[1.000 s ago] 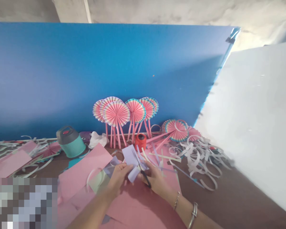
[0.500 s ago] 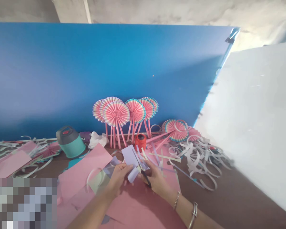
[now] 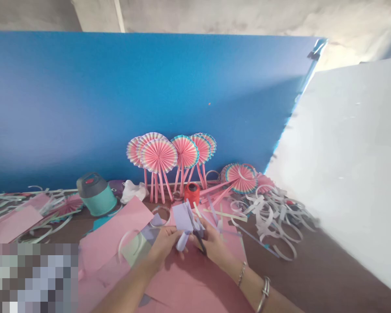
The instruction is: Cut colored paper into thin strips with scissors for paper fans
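Observation:
A piece of lilac paper (image 3: 182, 216) is pinched in my left hand (image 3: 166, 243), its lower end curling toward me. My right hand (image 3: 211, 243) grips dark-handled scissors (image 3: 199, 241), whose blades lie along the right part of the lilac paper. Narrow lilac strips stick out beside the blades. Both hands are above pink sheets (image 3: 189, 278) spread over the brown table (image 3: 299, 278).
Pink pleated fans (image 3: 159, 155) stand against a blue board (image 3: 182, 87). In front of them is a red round object (image 3: 192, 194). A teal container (image 3: 99, 200) stands left; curled paper strips (image 3: 276, 217) are heaped right.
The lilac paper has turned and shifted slightly right, and the scissor blades now stand more upright against it. My left hand has moved a little with the paper.

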Motion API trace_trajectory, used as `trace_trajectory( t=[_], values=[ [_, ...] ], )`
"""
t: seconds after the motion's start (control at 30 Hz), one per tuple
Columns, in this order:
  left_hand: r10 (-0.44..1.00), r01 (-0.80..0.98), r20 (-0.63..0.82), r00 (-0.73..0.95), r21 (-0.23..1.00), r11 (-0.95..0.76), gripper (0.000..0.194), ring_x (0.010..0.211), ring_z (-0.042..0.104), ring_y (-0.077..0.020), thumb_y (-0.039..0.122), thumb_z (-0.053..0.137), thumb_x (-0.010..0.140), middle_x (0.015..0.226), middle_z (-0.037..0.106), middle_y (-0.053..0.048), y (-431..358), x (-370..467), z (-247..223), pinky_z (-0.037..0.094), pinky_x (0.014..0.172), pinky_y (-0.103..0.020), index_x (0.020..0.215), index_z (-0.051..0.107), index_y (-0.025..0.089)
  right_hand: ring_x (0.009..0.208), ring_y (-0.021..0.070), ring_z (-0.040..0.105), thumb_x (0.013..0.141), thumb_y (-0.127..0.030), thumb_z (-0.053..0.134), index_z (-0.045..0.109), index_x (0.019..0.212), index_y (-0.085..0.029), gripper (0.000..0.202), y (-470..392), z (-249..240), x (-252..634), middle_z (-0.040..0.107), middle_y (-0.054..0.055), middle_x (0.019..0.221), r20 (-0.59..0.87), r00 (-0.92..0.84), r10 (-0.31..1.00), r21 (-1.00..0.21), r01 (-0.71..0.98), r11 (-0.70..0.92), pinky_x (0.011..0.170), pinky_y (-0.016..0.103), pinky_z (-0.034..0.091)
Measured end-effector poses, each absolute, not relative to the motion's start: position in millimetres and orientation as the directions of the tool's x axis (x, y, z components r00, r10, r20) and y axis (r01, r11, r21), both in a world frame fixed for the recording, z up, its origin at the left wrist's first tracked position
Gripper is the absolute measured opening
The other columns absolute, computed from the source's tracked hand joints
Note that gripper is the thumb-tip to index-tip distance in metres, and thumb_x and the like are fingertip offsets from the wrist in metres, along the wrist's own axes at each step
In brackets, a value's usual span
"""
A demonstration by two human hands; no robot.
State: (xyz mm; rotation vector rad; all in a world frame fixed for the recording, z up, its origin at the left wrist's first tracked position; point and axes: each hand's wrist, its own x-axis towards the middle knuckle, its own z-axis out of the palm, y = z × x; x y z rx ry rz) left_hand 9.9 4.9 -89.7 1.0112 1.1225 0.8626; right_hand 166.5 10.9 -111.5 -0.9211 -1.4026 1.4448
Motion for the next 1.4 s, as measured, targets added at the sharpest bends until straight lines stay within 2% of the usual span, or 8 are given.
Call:
trace_trajectory(
  t=[0.27,0.6,0.83,0.97,1.07,1.2,1.3,1.4],
  values=[
    [0.909,-0.017,-0.310,0.278,0.945,0.328,0.036,0.032,0.052,-0.0108,0.047,0.063,0.067,0.044,0.063,-0.004,4.4,10.0,-93.9,0.031,0.035,-0.018,0.065,0.065,0.011,0.056,0.0131,0.043,0.065,-0.050,0.070,0.050,0.105,-0.025,0.051,9.7,-108.4,166.0,0.051,-0.003,0.069,0.056,-0.281,0.958,-0.998,-0.041,0.046,0.051,0.024,0.036],
    [0.908,-0.029,-0.302,0.290,0.946,0.324,0.036,0.032,0.052,-0.0103,0.046,0.063,0.068,0.044,0.063,-0.005,6.1,8.2,-100.6,0.031,0.034,-0.017,0.063,0.065,0.010,0.050,0.0109,0.039,0.064,-0.045,0.071,0.047,0.104,-0.023,0.052,8.0,-101.0,166.7,0.047,-0.005,0.063,0.015,-0.307,0.951,-0.998,-0.055,-0.002,0.047,0.023,0.033],
    [0.903,-0.070,-0.330,0.275,0.930,0.361,0.036,0.031,0.049,-0.0111,0.048,0.066,0.065,0.043,0.060,-0.003,5.8,9.7,-99.3,0.030,0.032,-0.019,0.062,0.064,0.012,0.053,0.0117,0.045,0.061,-0.043,0.075,0.048,0.108,-0.022,0.058,10.0,-101.6,166.0,0.050,-0.005,0.062,0.010,-0.270,0.963,-0.995,-0.102,-0.018,0.048,0.023,0.035],
    [0.969,-0.175,-0.201,0.145,0.959,0.225,0.034,0.037,0.048,-0.0098,0.046,0.067,0.066,0.044,0.058,-0.001,8.8,5.6,-98.1,0.035,0.040,-0.020,0.055,0.060,0.014,0.043,0.0104,0.040,0.064,-0.051,0.072,0.040,0.120,-0.023,0.071,10.0,-102.3,168.2,0.045,-0.009,0.052,-0.066,-0.282,0.957,-0.986,-0.128,-0.106,0.042,0.022,0.029],
    [0.992,-0.133,-0.123,0.021,0.983,0.124,0.036,0.037,0.046,-0.0100,0.047,0.062,0.071,0.040,0.054,0.000,12.7,-1.4,-97.6,0.032,0.040,-0.021,0.052,0.058,0.016,0.045,0.0116,0.043,0.065,-0.057,0.068,0.034,0.126,-0.023,0.078,7.5,-96.1,170.4,0.048,-0.007,0.055,-0.102,-0.276,0.956,-0.981,-0.131,-0.142,0.043,0.023,0.029],
    [0.993,-0.093,-0.039,-0.111,0.995,0.029,0.038,0.039,0.046,-0.0102,0.047,0.057,0.076,0.040,0.054,0.000,17.3,-10.2,-100.4,0.033,0.042,-0.021,0.051,0.056,0.018,0.050,0.0123,0.044,0.063,-0.058,0.068,0.033,0.128,-0.021,0.083,5.1,-86.8,173.8,0.053,-0.005,0.059,-0.131,-0.283,0.950,-0.989,-0.035,-0.146,0.045,0.023,0.029],
    [0.982,-0.172,-0.028,-0.188,0.985,-0.004,0.038,0.042,0.047,-0.0107,0.047,0.058,0.075,0.041,0.052,0.001,20.2,-14.6,-102.2,0.034,0.044,-0.021,0.051,0.053,0.018,0.051,0.0120,0.044,0.062,-0.056,0.070,0.033,0.129,-0.017,0.085,5.2,-84.0,177.5,0.055,-0.004,0.060,-0.149,-0.349,0.925,-0.989,0.061,-0.136,0.045,0.023,0.029],
    [0.967,-0.278,-0.050,-0.250,0.960,-0.022,0.037,0.041,0.045,-0.0094,0.047,0.061,0.073,0.042,0.049,0.004,23.3,-18.6,-101.0,0.034,0.044,-0.020,0.053,0.050,0.018,0.050,0.0101,0.043,0.065,-0.052,0.070,0.039,0.126,-0.014,0.079,5.3,-81.8,181.7,0.054,-0.003,0.063,-0.187,-0.447,0.875,-0.981,0.135,-0.141,0.045,0.022,0.029]
  ],
)
